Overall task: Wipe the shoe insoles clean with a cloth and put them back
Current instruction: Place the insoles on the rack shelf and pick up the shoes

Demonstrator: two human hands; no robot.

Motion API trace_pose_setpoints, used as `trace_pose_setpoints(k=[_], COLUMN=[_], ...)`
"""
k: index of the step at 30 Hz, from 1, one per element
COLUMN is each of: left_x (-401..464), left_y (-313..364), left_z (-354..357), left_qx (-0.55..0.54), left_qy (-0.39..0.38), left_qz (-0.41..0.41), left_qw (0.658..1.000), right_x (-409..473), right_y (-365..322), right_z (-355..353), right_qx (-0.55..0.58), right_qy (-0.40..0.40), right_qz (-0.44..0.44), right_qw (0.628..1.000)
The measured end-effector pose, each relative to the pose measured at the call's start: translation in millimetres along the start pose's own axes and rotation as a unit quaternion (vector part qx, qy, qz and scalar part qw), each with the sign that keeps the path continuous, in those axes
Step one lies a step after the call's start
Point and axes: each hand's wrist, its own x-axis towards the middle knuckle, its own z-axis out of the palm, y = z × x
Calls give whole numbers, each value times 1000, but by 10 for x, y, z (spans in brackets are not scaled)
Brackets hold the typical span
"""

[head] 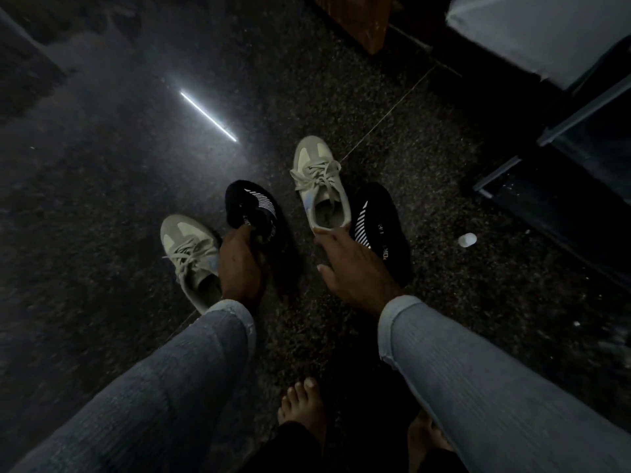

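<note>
Stood at the putting-back step, by the look of it: no cloth anywhere in view. Left hand [239,264] curled round the heel end of a black insole [254,208], white stripes showing, grip pinching it, toe end raised above the dark speckled floor [102,199]. Just left of that hand, a pale laced shoe [191,257], mouth open, partly hidden behind the wrist. Right hand [351,264] stretched forward with fingers spread and fairly straight, fingertips [319,230] touching the heel rim of the second pale shoe [321,186], nothing held. Second black insole [379,227] flat on the floor just beside that shoe, partly under the right wrist. Small white cap-like thing [467,239] well apart to the right; too small to identify. Called for next, probably: shoe steadied at the heel, held insole turned toe-first, fed into the mouth and pressed flat. Which shoe matched the held insole could not be told.
</note>
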Motion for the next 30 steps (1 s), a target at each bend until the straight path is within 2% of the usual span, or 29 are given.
trace_pose_setpoints(k=[2,5,9,14,18,25,27,30], left_x=[37,107,104,-43,-103,-243,-375,-545], left_y=[97,284,694,1248,1590,1953,1908,1696], left_z=[-105,-290,-479,-609,-519,16,222,506], left_qx=[-30,-88,-133,-131,-148,-129,-99,8], left_qy=[52,89,105,103,33,-55,-81,-173], left_qz=[8,16,97,213,258,280,259,243], left_qw=[998,992,981,963,954,950,957,954], right_x=[128,318,463,423,325,-118,-245,-430], right_y=[-135,-325,-545,-359,-53,810,1013,1258], right_z=[-122,-359,-763,-1241,-1541,-1328,-1243,-1142], right_qx=[29,82,98,72,3,0,1,5], right_qy=[-3,0,38,55,61,181,188,162], right_qz=[-14,-12,-24,35,12,43,67,105], right_qw=[999,997,994,995,998,983,980,981])
